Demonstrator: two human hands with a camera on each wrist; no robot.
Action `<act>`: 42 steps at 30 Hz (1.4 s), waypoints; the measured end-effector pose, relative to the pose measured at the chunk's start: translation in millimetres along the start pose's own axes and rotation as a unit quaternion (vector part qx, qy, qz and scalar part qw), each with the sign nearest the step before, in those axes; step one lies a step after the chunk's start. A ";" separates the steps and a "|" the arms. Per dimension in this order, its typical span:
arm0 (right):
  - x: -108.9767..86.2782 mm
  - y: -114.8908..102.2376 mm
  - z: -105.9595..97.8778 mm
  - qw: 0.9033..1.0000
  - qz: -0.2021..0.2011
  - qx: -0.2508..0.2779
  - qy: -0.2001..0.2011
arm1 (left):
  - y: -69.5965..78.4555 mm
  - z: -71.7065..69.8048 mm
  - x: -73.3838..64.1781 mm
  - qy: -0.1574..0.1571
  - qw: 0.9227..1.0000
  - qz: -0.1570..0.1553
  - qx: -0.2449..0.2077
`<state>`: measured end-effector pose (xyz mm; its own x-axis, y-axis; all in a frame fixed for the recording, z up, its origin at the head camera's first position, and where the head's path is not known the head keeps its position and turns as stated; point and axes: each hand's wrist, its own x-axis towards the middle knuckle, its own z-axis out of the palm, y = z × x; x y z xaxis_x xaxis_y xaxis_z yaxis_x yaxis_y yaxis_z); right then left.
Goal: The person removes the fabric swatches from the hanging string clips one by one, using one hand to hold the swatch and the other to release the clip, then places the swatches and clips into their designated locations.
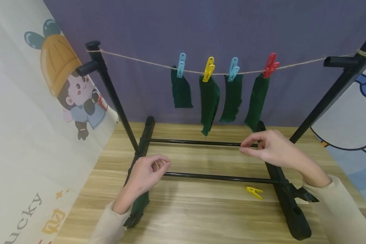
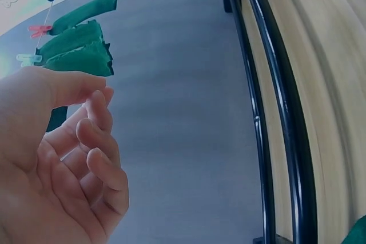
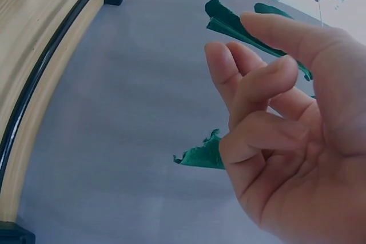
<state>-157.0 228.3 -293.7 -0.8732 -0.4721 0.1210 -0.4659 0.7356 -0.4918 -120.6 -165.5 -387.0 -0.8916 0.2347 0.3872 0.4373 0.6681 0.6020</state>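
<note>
My left hand point(image 1: 149, 172) hovers over the left end of the front crossbar, fingers loosely bent and thumb close to the index fingertip, holding nothing. My right hand point(image 1: 271, 149) is raised above the right foot of the black rack point(image 1: 117, 101), its fingers loosely curved around bare air. Four strips of dark green cloth hang from a string point(image 1: 140, 60). A blue clothespin point(image 1: 181, 66) clips the leftmost strip point(image 1: 182, 93), a yellow clothespin point(image 1: 208, 70) the second, another blue clothespin point(image 1: 233, 70) the third strip point(image 1: 231, 100), and a red clothespin point(image 1: 270, 66) the rightmost point(image 1: 257, 98).
A loose yellow clothespin point(image 1: 254, 192) lies on the wooden tabletop point(image 1: 201, 217) near the rack's right foot. More green cloth point(image 1: 140, 205) lies by the left foot, partly behind my left wrist. Two black crossbars point(image 1: 219, 177) join the feet. A grey-purple backdrop point(image 1: 140, 27) stands behind.
</note>
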 end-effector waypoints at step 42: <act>33.4 -38.9 -18.3 0.994 -0.054 -0.020 0.097 | 6.0 -1.5 46.7 0.047 0.989 -0.011 -0.139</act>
<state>-170.7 192.9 -254.8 -0.8269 -0.4496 0.3379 -0.5607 0.7059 -0.4328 -159.3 -151.6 -364.2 -0.8919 0.1476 0.4275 0.4455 0.4492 0.7744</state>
